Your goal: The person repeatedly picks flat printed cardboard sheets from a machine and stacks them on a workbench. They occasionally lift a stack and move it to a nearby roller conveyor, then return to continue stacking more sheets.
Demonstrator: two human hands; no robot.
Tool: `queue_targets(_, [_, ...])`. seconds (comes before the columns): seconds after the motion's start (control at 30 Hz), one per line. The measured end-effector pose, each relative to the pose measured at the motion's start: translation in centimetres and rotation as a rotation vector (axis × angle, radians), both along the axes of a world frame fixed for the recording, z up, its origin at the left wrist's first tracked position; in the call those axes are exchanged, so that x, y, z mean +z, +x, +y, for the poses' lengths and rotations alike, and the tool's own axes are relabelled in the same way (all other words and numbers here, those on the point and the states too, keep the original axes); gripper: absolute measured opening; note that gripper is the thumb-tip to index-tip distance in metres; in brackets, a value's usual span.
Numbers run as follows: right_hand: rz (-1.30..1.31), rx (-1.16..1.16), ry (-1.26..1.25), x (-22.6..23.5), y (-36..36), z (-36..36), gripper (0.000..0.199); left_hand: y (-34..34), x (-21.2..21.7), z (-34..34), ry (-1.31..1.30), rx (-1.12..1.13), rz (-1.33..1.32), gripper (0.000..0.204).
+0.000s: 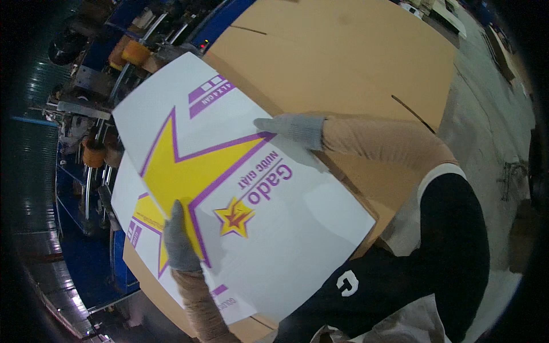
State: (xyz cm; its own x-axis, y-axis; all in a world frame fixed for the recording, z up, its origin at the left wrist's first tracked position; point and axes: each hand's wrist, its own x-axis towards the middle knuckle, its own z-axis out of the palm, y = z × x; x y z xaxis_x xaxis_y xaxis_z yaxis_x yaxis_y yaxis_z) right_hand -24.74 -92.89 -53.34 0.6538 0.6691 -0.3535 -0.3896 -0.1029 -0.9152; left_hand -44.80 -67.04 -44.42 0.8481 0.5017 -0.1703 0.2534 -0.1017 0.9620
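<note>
A large white cardboard sheet [303, 251], printed with a yellow star and purple lettering, lies turned at an angle between my hands. My left hand [182, 240], in a grey knitted glove, grips its left edge. On its upper right edge my right hand [294, 128], gloved the same way, holds on with the foremost digit stretched along the printed face. The digits below the sheet are hidden. Under its left side shows a second white printed sheet [128, 197]. Both overlie brown cardboard [343, 57] with narrow slots cut in it.
Blue machinery with metal shafts and orange rollers [136, 52] stands along the left side. Grey concrete floor [480, 148] stretches out on the right. My dark-trousered leg [452, 228] is close to the cardboard's lower right edge.
</note>
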Motion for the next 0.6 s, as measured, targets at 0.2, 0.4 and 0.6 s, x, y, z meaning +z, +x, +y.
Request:
queue_targets(0.2, [-0.07, -0.033, -0.072, 1.3, -1.8, -0.2, 0.055, -0.6, 1.0, 0.0, -0.389, -0.081, 0.056, 0.037])
queue_targets(0.4, [-0.355, -0.038, -0.238, 0.8, -0.7, 0.0, 0.062, -0.1, -5.3, 0.6, -0.303, 0.061, 0.055, 0.034])
queue_targets(0.6, [-1.056, -0.029, -0.759, 0.5, -2.0, 1.2, 0.058, -0.2, -9.3, -0.5, 1.292, 0.248, -0.077, 0.051])
